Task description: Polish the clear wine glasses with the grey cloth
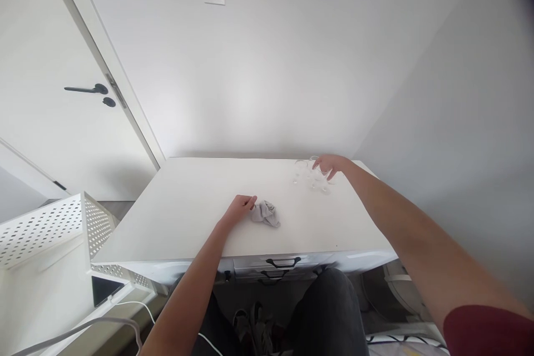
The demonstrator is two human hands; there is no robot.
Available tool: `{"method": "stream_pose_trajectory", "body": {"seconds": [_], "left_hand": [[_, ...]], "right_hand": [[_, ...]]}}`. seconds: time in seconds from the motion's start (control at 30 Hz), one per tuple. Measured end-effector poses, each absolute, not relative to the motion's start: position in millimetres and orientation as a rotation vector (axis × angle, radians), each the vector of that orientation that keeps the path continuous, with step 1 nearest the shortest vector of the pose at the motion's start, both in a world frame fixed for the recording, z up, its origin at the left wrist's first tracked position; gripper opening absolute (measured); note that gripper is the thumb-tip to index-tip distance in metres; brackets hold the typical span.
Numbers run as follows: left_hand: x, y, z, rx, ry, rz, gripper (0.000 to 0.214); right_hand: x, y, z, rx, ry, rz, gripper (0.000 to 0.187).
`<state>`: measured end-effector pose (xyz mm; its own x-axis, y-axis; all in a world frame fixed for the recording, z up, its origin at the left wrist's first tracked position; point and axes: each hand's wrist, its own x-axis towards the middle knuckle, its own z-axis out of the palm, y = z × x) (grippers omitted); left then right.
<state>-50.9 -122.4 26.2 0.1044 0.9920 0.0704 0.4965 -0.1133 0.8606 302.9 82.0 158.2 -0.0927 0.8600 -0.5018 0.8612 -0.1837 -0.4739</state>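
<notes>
A crumpled light grey cloth (267, 214) lies on the white cabinet top, and the closed fingers of my left hand (242, 206) pinch its left edge. Toward the back right corner stands a cluster of several clear drinking glasses (311, 178), hard to make out against the white surface. My right hand (331, 163) reaches in from above, its fingers spread about the rim of one glass at the right of the cluster. The contact itself is partly hidden by the fingers.
The white cabinet (200, 189) stands against the wall, with dark drawer handles (283, 263) at its front. At left are a perforated white shelf unit (45, 228), a cable (104, 320) and a door with a black handle (85, 89). My knees are below the front edge.
</notes>
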Motion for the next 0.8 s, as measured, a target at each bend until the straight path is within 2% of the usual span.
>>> {"method": "stream_pose_trajectory", "body": {"seconds": [0.23,0.8], "left_hand": [[-52.3,-121.8,24.8,1.691,1.464,0.909,0.056],[-52.5,-121.3,27.1,1.708,1.459,0.919,0.057]], "right_hand": [[307.8,84.0,155.9,1.987,2.095,-1.235,0.058],[290.5,69.5,164.8,1.909,2.181,-1.207,0.128]]}}
